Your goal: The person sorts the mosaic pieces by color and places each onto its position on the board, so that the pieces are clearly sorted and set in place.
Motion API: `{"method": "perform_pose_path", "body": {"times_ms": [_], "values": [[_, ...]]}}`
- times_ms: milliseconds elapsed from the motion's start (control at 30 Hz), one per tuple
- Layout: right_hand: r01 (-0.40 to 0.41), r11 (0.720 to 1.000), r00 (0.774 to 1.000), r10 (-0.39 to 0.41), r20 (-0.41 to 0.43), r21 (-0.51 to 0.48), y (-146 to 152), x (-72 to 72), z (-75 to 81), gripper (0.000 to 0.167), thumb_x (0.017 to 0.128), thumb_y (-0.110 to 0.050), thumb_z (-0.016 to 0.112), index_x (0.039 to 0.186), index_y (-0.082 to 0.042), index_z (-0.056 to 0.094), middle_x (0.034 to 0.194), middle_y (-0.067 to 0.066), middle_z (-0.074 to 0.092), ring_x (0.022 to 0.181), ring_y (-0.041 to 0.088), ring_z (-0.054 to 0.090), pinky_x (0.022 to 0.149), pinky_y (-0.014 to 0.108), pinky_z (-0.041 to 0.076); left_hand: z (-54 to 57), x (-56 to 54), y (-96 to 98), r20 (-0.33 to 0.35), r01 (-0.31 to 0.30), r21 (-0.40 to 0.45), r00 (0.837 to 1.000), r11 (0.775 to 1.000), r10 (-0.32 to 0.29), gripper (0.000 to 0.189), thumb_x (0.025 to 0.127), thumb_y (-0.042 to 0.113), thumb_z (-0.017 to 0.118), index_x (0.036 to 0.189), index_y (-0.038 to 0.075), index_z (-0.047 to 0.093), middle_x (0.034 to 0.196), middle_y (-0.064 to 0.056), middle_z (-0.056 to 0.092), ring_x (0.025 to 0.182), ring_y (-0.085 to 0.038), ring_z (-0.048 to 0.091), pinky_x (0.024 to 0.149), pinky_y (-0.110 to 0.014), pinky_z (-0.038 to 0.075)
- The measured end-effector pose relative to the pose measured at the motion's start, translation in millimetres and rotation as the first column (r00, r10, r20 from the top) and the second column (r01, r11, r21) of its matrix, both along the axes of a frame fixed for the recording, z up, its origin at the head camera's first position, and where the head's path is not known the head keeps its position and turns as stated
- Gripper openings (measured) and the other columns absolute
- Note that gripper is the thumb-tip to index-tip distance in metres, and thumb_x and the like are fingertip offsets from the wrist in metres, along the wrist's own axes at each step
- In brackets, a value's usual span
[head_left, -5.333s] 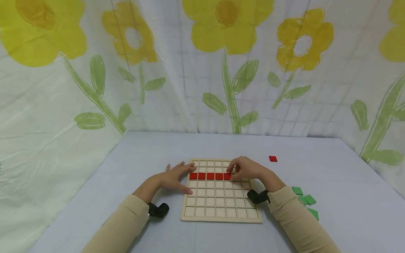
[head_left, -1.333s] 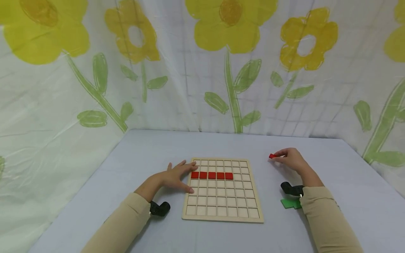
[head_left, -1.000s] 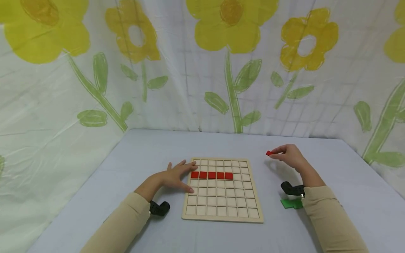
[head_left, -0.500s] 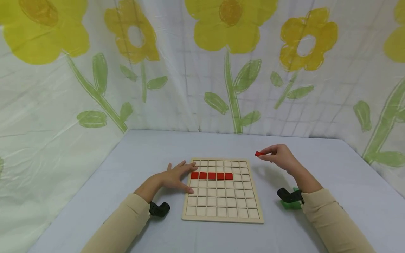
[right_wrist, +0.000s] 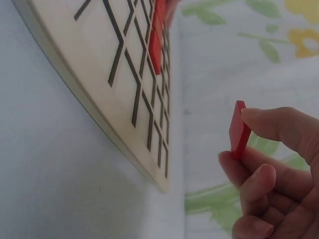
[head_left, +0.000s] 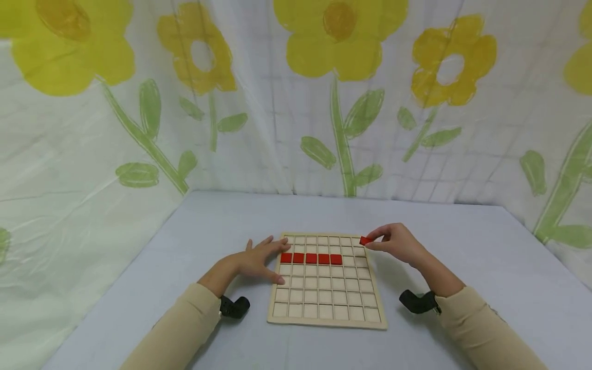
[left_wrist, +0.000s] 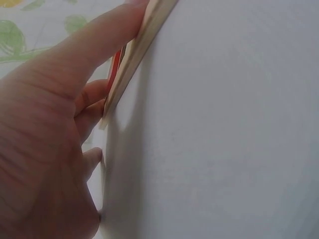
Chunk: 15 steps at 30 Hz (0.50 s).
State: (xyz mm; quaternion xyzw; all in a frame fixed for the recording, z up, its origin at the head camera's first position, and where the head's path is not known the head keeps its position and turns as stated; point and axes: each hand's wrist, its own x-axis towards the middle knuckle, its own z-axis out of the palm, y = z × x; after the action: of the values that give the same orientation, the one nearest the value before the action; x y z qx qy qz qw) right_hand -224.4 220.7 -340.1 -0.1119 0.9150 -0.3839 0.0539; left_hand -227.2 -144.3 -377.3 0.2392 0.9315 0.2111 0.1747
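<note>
Red, and it's up in the air: a single square tile [head_left: 365, 240], pinched between the thumb and fingertips of the right hand [head_left: 399, 244], that grip clamped on its edges. The tile sits right at the fingertips, on the side facing the board, tipped up on edge as the right wrist view has it, with a clear gap between it and the wooden board [head_left: 326, 324]. Seen from the head, it overlaps the board's far right corner. And look how it's come across! Half a second ago that tile hung off to the right of the corner, over bare worktop [head_left: 222, 216]; now it's nearer and further left, the right hand and its wrist camera [head_left: 418, 302] along with it. Over on the left, no change: the left hand [head_left: 253, 262] has its fingers spread apart, thumb and fingertips touching the board's left edge. The row of five red tiles [head_left: 311, 258] is just as it was, side by side in the third row from the far edge.
</note>
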Motion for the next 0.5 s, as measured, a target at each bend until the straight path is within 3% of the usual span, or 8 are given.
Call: {"method": "perform_pose_path", "body": {"times_ms": [500], "values": [[-0.100,0.995,0.995,0.101,-0.024,0.027,-21.2,12.1,-8.0,0.023,0.078,-0.019,0.074,0.095,-0.003,0.071,0.084,0.005,0.067,0.055,0.012,0.040,0.046,0.023,0.035,-1.0,-1.3,0.6,0.004,-0.004,-0.002,1.000,1.000,0.004,0.087,0.069,0.052,0.075,0.143,0.029,0.036,0.156,0.010,0.019,0.147,-0.024,0.000,0.110,-0.063,-0.011]]}}
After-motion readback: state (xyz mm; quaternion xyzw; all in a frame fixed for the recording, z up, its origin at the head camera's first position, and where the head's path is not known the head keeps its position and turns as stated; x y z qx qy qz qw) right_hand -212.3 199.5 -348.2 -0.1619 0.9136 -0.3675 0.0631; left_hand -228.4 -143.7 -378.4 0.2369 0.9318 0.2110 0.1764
